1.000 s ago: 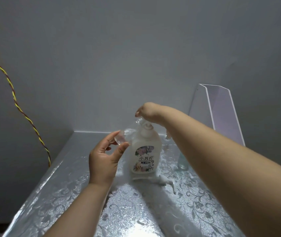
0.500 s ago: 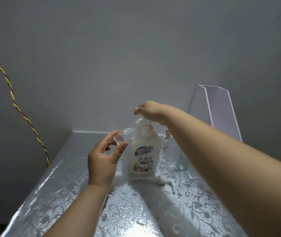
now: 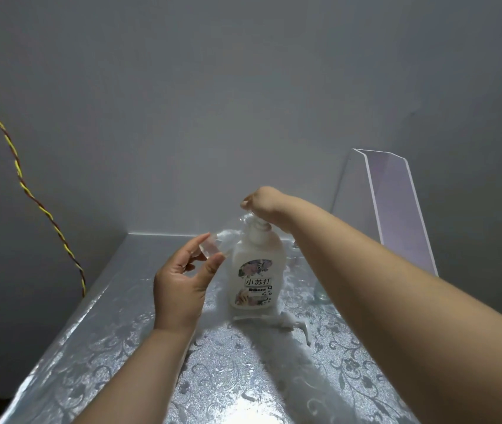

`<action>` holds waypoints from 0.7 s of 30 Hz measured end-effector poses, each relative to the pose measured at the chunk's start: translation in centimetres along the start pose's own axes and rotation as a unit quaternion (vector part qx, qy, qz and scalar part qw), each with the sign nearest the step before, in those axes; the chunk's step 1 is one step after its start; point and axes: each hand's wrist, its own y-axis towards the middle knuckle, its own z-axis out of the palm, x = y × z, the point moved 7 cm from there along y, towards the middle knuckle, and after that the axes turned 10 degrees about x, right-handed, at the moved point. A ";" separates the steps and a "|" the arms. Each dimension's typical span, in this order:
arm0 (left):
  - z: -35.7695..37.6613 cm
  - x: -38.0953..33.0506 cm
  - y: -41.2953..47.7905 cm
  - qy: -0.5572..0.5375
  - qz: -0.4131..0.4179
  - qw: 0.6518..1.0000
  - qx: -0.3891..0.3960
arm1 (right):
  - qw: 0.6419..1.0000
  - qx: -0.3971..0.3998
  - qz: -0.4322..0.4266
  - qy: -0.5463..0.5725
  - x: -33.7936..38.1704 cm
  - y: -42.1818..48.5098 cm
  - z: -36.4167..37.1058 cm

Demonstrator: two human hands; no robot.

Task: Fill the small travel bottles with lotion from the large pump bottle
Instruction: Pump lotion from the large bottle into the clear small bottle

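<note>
Your left hand (image 3: 182, 283) pinches the clear travel bottle (image 3: 219, 240) beside the spout. Your right hand (image 3: 263, 201) curls over the head of the pump bottle (image 3: 255, 270), which stands mid-surface (image 3: 243, 377) toward the far edge. Set the mouth directly under the spout and press slowly.

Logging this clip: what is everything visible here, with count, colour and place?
pump bottle: 1, white, floral label, upright mid-table
travel bottle: 1, clear, in left hand beside pump head
second small bottle: 1, clear, right of pump bottle, partly behind arm
loose pump part: 1, white, lying before pump bottle
acrylic stand: 1, clear, back right
cable: 1, yellow-red twisted, left wall
table: 1, silver floral cover
left hand: 1, pinches travel bottle
right hand: 1, on pump head, grip hidden
</note>
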 end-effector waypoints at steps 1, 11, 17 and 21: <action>0.0 0.0 0.0 0.000 0.002 1.000 0.001 | 1.000 0.001 -0.001 0.000 0.1 -0.1 -0.1; -0.2 -0.3 0.2 0.011 0.017 1.000 -0.011 | 0.999 0.009 -0.002 -0.043 1.0 -0.7 -0.9; -0.3 -0.5 -0.1 0.027 0.007 0.999 -0.017 | 0.999 0.003 0.016 -0.048 0.0 0.7 0.2; -0.2 -0.7 -0.1 0.026 0.013 0.999 -0.016 | 0.998 0.012 0.004 -0.060 0.2 0.3 0.3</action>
